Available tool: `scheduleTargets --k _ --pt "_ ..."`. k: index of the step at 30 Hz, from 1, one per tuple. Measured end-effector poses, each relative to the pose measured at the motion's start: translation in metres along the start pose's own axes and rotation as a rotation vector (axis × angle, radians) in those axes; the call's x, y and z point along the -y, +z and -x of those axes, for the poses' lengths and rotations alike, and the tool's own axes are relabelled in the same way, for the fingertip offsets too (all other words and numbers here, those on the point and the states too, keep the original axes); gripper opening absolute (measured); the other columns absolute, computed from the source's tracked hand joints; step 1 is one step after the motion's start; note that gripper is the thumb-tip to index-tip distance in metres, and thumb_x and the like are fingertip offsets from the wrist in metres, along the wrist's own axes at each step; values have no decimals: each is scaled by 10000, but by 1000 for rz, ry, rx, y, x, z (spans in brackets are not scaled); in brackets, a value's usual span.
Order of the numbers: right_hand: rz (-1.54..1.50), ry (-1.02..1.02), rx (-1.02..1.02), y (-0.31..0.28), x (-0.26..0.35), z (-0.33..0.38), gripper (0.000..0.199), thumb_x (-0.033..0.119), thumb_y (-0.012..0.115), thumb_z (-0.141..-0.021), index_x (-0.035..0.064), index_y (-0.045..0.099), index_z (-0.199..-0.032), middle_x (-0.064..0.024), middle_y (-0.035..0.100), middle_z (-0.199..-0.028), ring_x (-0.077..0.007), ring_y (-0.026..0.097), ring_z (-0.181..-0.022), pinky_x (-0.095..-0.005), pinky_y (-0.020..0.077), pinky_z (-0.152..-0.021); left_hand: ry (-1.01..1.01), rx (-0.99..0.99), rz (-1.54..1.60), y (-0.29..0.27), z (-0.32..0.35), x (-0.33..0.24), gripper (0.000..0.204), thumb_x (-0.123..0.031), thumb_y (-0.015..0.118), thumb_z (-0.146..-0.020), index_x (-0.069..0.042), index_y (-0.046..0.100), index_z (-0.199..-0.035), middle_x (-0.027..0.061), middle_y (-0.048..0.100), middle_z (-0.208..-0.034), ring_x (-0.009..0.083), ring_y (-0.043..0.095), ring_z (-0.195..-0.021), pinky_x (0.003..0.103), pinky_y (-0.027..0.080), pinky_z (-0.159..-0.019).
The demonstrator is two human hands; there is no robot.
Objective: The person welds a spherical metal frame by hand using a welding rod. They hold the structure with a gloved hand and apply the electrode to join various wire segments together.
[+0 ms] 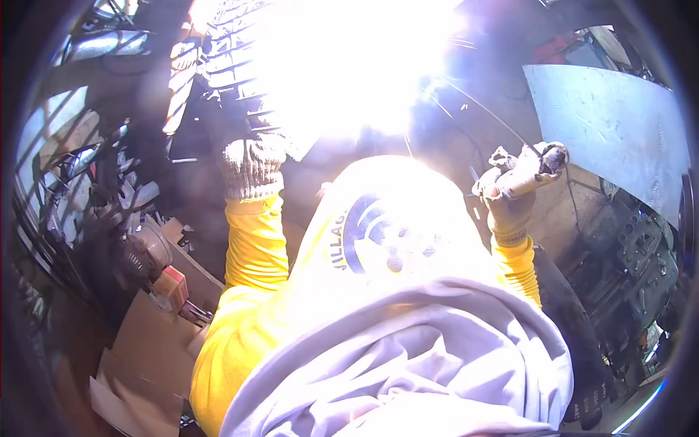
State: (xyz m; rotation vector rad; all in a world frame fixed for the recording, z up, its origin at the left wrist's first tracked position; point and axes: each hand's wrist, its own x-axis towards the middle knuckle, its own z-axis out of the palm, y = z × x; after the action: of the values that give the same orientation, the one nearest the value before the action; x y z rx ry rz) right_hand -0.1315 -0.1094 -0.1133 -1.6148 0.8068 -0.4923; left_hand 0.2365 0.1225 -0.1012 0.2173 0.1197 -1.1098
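A white-hot welding glare (357, 65) washes out most of the upper middle. My right hand (510, 193), in a worn, light work glove, is closed around a wrapped electrode holder (535, 169). From it a thin welding rod (489, 115) runs up and left toward the glare. My left hand (255, 156), in a pale knit glove, reaches up beside a dark metal piece with ribbed bars (229, 54). Its fingers are lost in glare and shadow, so I cannot see whether it grips that piece. Whatever lies under the arc is hidden by the brightness.
A large pale metal sheet (611, 120) stands at the upper right. Dark metal parts (633, 262) lie along the right side. To the left are heaped metal scraps (109, 182), a small red-and-yellow box (170, 285) and cardboard (149, 349).
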Motion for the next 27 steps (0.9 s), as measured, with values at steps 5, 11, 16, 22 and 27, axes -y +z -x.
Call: scheduleTargets --k 5,11,16,22,27 --pt "-367 -173 66 -1 -7 -2 533 106 750 -807 8 489 -1263 -76 629 -953 -178 610 -808 -312 471 -845 219 -188 -105 12 -3 13 360 -467 558 -939 -128 656 -1012 10 626 -896 139 598 -732 287 491 -578" --pt "-346 -100 25 0 4 -1 547 -6 721 -776 -17 482 -1267 -133 582 -1195 -174 597 -1003 -294 500 -869 273 -203 -104 15 -5 19 413 -473 542 -944 -97 634 -1088 54 637 -1033 192 629 -875 340 527 -734" --pt "-185 -54 -4 3 19 -1 494 85 718 -793 -35 517 -1228 -96 643 -1017 -143 612 -872 -277 497 -791 233 -113 -54 6 -1 14 432 -484 535 -947 -96 644 -1104 69 692 -1025 190 674 -773 307 573 -634" --pt "-109 -72 5 4 21 -5 472 156 717 -782 -52 551 -1172 -59 649 -846 -127 603 -761 -277 481 -756 371 -375 -199 17 0 20 369 -465 530 -957 -136 668 -1049 63 700 -957 171 655 -691 297 546 -503" --pt "-12 -73 -4 3 15 -5 409 135 689 -782 -24 561 -1137 -61 650 -865 -133 607 -754 -278 491 -740 472 -435 -128 22 -4 25 360 -403 540 -963 -80 674 -1044 73 702 -952 219 685 -754 335 586 -562"
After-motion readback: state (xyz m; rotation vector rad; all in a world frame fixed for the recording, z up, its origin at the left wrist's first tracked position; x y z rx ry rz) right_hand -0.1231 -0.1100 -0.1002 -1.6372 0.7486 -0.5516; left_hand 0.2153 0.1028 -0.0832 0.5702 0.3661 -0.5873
